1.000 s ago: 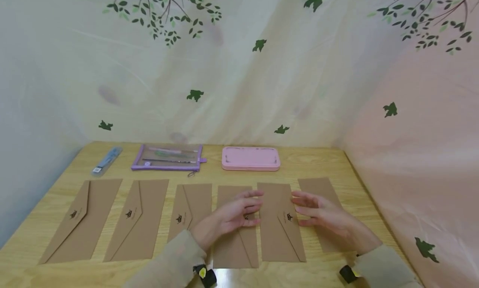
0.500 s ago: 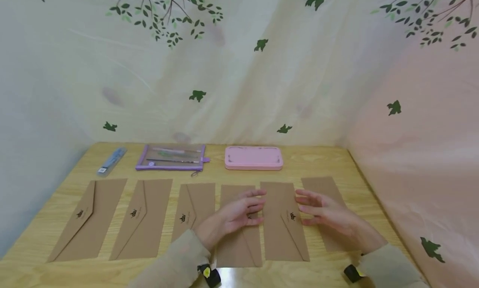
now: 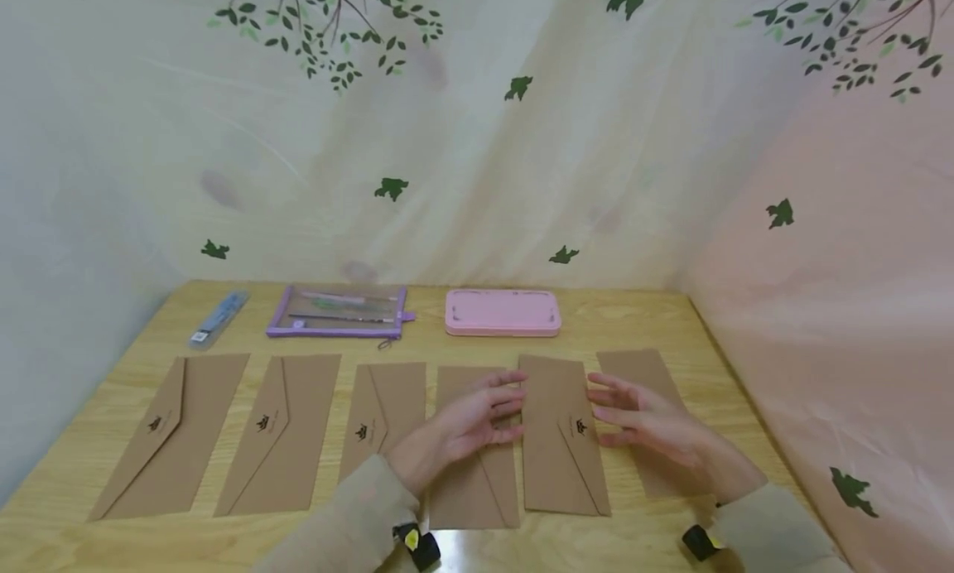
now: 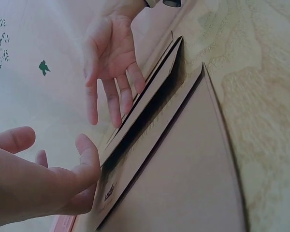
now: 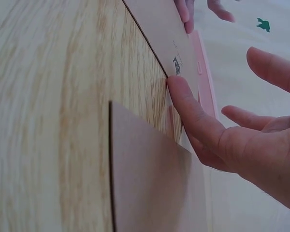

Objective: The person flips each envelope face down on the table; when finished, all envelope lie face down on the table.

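I watched from afar. Three brown envelopes (image 3: 280, 436) lay left of the left hand, with a slim blue packet (image 3: 218, 319) and a purple-edged pouch (image 3: 328, 334) farther off beyond them. The left hand (image 3: 469, 416), fingers loosely extended, reached across a fourth envelope (image 3: 471, 498); beyond that hand sat a pink case (image 3: 503, 311). The fifth envelope (image 3: 555, 453) was between the two hands, which stood apart with fingertips at its long edges, and I saw a dark gap beneath it. The right hand (image 3: 656, 422), fingers nearly straight, reached over the last envelope (image 3: 647, 366).
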A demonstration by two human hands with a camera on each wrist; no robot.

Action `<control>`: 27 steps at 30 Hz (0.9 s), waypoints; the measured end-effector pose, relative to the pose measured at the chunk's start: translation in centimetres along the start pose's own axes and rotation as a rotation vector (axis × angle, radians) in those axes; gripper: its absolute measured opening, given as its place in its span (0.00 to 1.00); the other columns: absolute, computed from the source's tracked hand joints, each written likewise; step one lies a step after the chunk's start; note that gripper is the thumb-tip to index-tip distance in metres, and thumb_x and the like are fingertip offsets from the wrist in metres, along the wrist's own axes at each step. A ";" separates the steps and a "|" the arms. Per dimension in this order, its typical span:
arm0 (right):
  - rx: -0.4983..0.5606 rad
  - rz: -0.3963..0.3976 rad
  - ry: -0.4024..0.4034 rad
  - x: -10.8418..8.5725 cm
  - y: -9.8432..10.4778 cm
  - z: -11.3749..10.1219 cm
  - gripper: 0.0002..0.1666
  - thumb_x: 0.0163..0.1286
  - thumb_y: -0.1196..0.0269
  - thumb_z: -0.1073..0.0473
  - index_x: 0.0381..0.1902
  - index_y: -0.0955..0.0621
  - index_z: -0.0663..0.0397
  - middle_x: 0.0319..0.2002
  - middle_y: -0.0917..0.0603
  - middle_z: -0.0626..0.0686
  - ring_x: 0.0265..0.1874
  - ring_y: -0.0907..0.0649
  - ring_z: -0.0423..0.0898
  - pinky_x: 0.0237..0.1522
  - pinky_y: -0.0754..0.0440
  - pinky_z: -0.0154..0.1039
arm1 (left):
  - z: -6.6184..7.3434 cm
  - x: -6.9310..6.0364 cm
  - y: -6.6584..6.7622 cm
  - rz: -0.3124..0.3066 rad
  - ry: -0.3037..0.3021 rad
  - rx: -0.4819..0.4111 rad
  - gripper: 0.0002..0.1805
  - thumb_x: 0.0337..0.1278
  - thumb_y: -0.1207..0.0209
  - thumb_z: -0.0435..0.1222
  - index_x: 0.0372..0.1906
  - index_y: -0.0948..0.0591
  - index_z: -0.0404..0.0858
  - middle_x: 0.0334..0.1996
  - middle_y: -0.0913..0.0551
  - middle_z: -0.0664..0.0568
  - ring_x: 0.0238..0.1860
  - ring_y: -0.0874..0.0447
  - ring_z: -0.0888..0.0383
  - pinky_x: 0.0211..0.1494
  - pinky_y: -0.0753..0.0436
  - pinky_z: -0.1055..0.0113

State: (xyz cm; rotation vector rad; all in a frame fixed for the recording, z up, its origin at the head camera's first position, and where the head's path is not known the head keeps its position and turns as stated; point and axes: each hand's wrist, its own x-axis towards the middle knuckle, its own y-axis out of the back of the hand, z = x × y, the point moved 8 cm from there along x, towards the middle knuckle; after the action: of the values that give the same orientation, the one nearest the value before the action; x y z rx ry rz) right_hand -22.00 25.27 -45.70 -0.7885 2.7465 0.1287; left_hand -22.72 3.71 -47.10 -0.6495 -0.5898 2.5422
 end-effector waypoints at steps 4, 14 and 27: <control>0.000 0.006 -0.006 -0.1 0.2 0.1 0.47 0.78 0.42 0.61 0.79 0.57 0.69 0.75 0.54 0.78 0.72 0.44 0.73 0.60 0.21 0.58 | -0.3 0.0 0.0 0.007 0.002 -0.008 0.28 0.72 0.45 0.34 0.73 0.33 0.34 0.72 0.39 0.34 0.72 0.41 0.40 0.65 0.24 0.46; -0.010 0.020 -0.003 0.1 0.3 0.2 0.47 0.77 0.40 0.61 0.79 0.55 0.69 0.75 0.51 0.78 0.71 0.38 0.69 0.60 0.21 0.57 | -0.2 0.0 0.1 0.008 -0.006 -0.014 0.28 0.74 0.46 0.34 0.74 0.34 0.35 0.71 0.38 0.35 0.72 0.40 0.41 0.66 0.25 0.46; 0.000 0.023 -0.003 0.0 0.1 0.2 0.48 0.77 0.41 0.62 0.79 0.56 0.69 0.74 0.50 0.79 0.69 0.34 0.66 0.60 0.22 0.57 | -0.2 0.3 0.4 0.002 -0.009 -0.027 0.30 0.72 0.45 0.32 0.75 0.36 0.39 0.60 0.27 0.41 0.50 0.25 0.54 0.50 0.18 0.61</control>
State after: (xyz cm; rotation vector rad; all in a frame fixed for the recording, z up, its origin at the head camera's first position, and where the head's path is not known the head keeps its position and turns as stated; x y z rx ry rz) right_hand -22.04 25.40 -45.85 -0.7568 2.7528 0.1340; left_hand -22.98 3.63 -47.52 -0.6483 -0.6274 2.5448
